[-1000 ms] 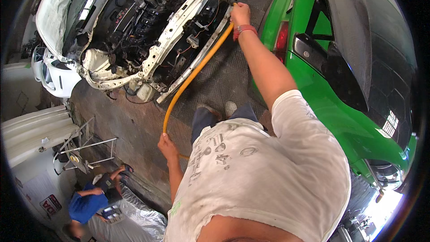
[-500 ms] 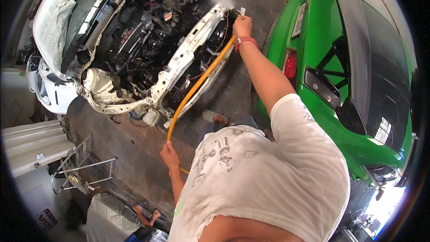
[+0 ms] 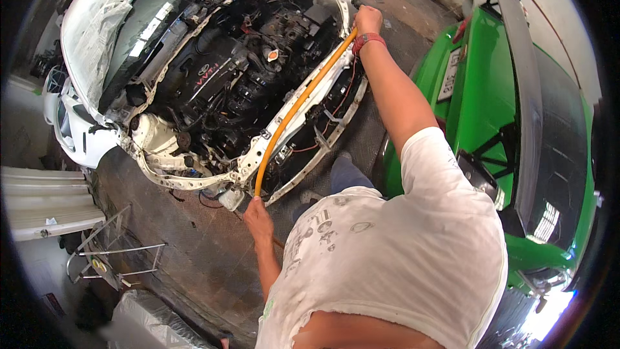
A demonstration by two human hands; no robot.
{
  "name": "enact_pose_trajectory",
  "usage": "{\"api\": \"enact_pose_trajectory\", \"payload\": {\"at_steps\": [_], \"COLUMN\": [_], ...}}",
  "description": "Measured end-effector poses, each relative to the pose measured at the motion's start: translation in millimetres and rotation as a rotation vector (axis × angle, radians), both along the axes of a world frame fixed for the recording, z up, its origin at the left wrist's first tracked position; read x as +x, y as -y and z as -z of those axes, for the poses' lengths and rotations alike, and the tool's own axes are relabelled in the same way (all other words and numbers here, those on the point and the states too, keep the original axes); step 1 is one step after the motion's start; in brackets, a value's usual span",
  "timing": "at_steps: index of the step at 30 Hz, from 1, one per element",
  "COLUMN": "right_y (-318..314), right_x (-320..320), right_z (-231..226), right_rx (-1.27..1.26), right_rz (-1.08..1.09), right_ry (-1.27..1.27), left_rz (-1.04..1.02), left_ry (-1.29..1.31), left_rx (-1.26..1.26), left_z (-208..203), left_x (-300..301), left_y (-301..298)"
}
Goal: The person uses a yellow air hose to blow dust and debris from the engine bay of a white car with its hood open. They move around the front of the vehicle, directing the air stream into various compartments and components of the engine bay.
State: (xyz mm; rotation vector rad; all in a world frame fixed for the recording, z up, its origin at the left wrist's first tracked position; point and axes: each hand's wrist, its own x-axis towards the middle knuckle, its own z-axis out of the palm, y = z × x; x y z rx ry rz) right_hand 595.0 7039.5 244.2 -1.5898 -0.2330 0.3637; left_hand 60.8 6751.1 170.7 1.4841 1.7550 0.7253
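A yellow-orange hose (image 3: 294,110) runs diagonally along the front of a white car with a bare engine bay (image 3: 223,87). My right hand (image 3: 368,21), a red band at its wrist, is closed around the far end of the hose. A dark nozzle tip (image 3: 356,3) sticks out past the fingers, and a blurred pale spray drifts over the far front corner of the car. Nearer to me, my left hand (image 3: 259,218) grips the hose lower down. The hose passes just above the car's white front crossmember (image 3: 261,145).
Close on my right stands a green car (image 3: 471,77) with a large dark rear wing (image 3: 516,90). A metal folding frame (image 3: 123,262) stands on the floor at left, near a plastic-covered item (image 3: 152,320). Paper covers the white car's windshield edge.
My right hand has moved farther out and slightly right with the hose end, and the spray with it. The view has shifted, showing more of the engine bay; my left hand keeps its hold.
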Motion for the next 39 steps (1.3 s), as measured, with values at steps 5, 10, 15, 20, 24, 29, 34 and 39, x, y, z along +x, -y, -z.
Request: {"api": "enact_pose_trajectory", "payload": {"at_steps": [5, 10, 15, 20, 24, 29, 34, 39], "right_y": [-71, -155, -240, -321, -373, -401, -409, -408], "right_x": [0, 7, 22, 16, -26, -119, -215, -250], "right_z": [-28, -22, 1, 6, -5, -17, -4, 20], "right_rx": [0.173, 0.135, 0.101, 0.067, 0.124, 0.145, 0.063, 0.131], "right_rz": [-0.162, -0.287, -0.500, -0.361, -0.362, -0.536, -0.560, -0.781], "right_ry": [-0.098, -0.127, -0.181, -0.165, -0.218, -0.174, -0.001, -0.208], "left_rz": [-0.123, -0.179, -0.228, -0.331, -0.405, -0.522, -0.660, -0.653], "left_ry": [0.023, -0.033, -0.073, -0.026, -0.003, 0.013, -0.001, -0.085], "left_rx": [-0.027, -0.030, -0.109, -0.169, -0.165, -0.214, -0.277, -0.257], "left_z": [-4, -5, -13, -21, -31, -39, -42, -53], "left_x": [33, 78, 133, 182, 201, 209, 210, 214], "left_y": [-35, -72, -101, -129, -142, -130, -103, -84]}}
